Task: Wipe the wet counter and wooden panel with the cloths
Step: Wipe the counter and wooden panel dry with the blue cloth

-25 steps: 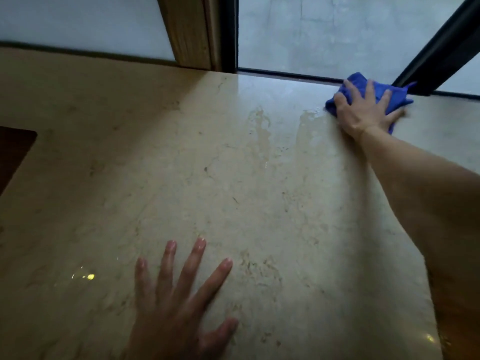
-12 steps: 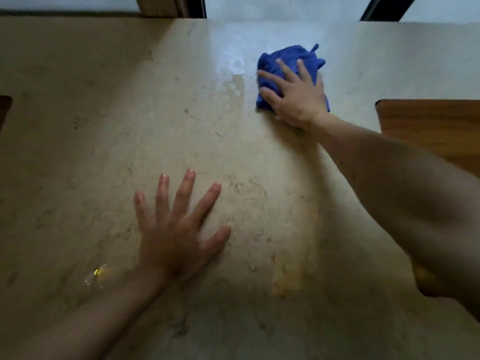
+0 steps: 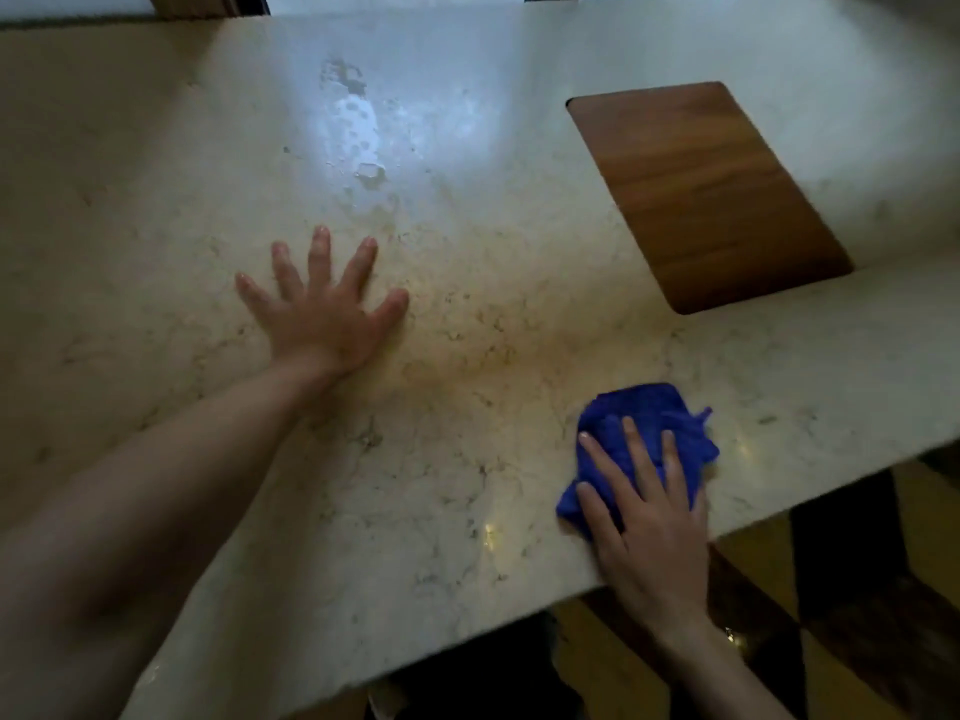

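Note:
A pale marble counter (image 3: 467, 314) fills the view. A crumpled blue cloth (image 3: 649, 423) lies near its front edge at the right. My right hand (image 3: 644, 517) presses flat on the cloth, fingers spread over it. My left hand (image 3: 324, 309) rests flat on the bare counter left of centre, fingers apart, holding nothing. A patch of water drops (image 3: 358, 127) shines on the counter farther back, beyond my left hand. A brown wooden panel (image 3: 706, 189) is set into the counter at the right, beyond the cloth.
The counter's front edge (image 3: 571, 597) runs diagonally under my right wrist. Below it a dark and yellow patterned floor (image 3: 831, 589) shows. A wooden frame and a dark window post (image 3: 218, 2) stand at the counter's far edge, top left.
My right hand has dragged the blue cloth from the counter's far side back to the front edge. My left hand has stayed flat on the counter. The view has tilted down.

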